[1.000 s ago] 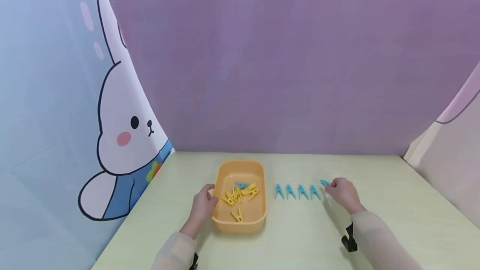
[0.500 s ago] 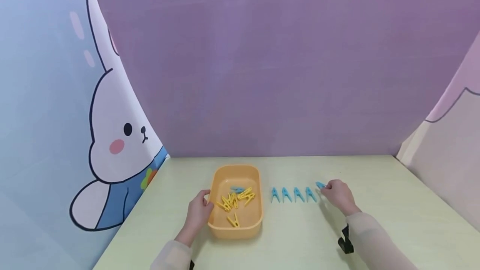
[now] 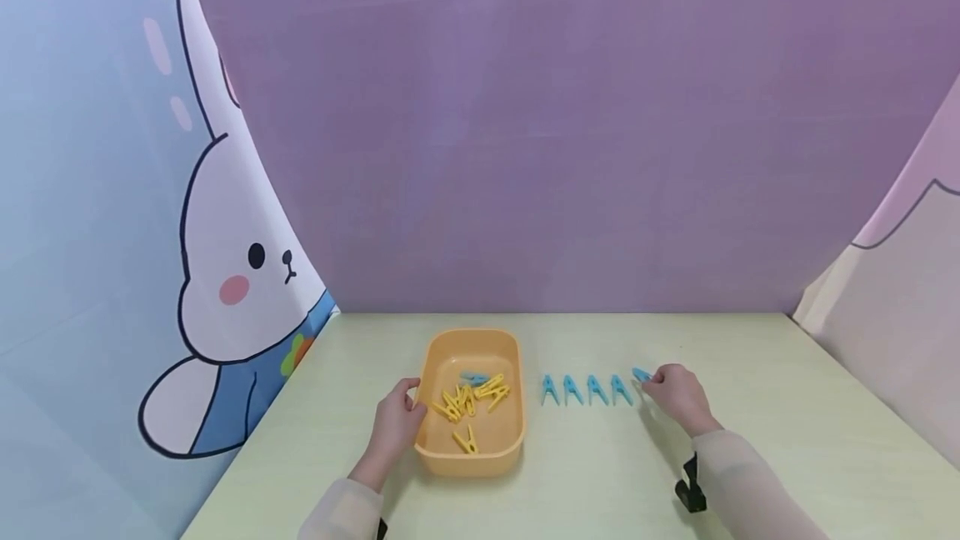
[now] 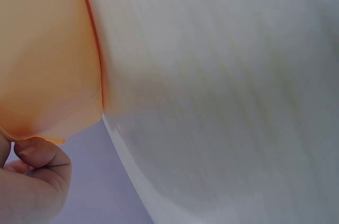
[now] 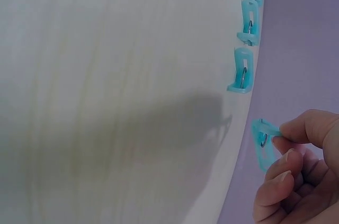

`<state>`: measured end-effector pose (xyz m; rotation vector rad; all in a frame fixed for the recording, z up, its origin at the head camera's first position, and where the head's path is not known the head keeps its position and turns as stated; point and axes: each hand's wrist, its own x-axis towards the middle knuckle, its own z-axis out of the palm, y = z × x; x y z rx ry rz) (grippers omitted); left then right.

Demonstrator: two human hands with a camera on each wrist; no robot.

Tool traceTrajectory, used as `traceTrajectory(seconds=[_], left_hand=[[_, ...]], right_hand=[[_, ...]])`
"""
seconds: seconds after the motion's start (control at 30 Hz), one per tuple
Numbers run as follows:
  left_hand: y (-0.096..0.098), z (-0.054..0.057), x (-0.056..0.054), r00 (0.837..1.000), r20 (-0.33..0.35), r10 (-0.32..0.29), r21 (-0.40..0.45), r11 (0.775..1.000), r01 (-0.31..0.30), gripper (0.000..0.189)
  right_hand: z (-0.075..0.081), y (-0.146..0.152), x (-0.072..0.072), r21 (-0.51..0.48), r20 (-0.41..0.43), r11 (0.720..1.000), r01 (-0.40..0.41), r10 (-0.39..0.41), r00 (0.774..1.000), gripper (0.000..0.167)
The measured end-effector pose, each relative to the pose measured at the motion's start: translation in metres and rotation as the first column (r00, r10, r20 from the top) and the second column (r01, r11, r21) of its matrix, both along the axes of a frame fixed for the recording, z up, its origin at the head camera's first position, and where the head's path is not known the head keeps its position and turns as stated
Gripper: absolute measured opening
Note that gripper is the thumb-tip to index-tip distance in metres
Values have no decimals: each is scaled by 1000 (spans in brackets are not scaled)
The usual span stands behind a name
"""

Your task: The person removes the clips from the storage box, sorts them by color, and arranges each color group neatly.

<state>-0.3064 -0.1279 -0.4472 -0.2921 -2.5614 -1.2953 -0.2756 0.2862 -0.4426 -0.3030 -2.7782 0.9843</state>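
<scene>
My left hand (image 3: pixel 396 422) grips the left rim of an orange plastic basin (image 3: pixel 498 465); in the left wrist view its fingers pinch the lip of the basin wall (image 4: pixel 53 49). Inside lie several yellow clothespins (image 3: pixel 467 440) and a blue clothespin (image 3: pixel 474 378). To the basin's right, several blue clothespins (image 3: pixel 594 390) stand in a row with their legs toward me. My right hand (image 3: pixel 681 397) pinches another blue clothespin (image 3: pixel 641 375) at the right end of that row. The right wrist view shows this clothespin (image 5: pixel 263 142) between thumb and fingers, close to the row.
The pale green table (image 3: pixel 585 482) carries the basin and the row. A purple backdrop (image 3: pixel 555 148) rises behind its far edge. On the left hangs a blue cloth (image 3: pixel 82 232) printed with a white rabbit. A black strap device (image 3: pixel 692 486) sits at my right wrist.
The whole view shifted slightly between the first two frames. My right hand and its clothespin have barely moved, dipping slightly just now. The left hand keeps its grip on the basin.
</scene>
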Motion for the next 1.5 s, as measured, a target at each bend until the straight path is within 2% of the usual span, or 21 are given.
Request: traceTrajectory(seconds=[0.13, 0.6, 0.87, 0.97, 1.2, 1.5], left_hand=[[0, 0, 0, 1000, 14, 8, -1, 1000, -8, 38], [0, 1, 0, 1000, -4, 6, -5, 1000, -6, 37], [0, 0, -2, 1000, 30, 8, -2, 1000, -7, 38], [0, 0, -2, 1000, 20, 7, -6, 1000, -7, 38], [0, -1, -3, 1000, 19, 17, 7, 1000, -17, 37], [0, -1, -3, 1000, 25, 12, -6, 1000, -12, 38]], right_hand=[[1, 1, 0, 2, -1, 1000, -3, 3, 1000, 17], [-4, 2, 1, -3, 35, 1000, 5, -5, 999, 20], [-10, -1, -1, -34, 72, 999, 10, -7, 997, 29], [-12, -3, -1, -41, 85, 999, 8, -5, 996, 31], [-17, -3, -2, -14, 99, 1000, 4, -3, 995, 32], [-16, -6, -2, -15, 107, 1000, 0, 1, 994, 35]])
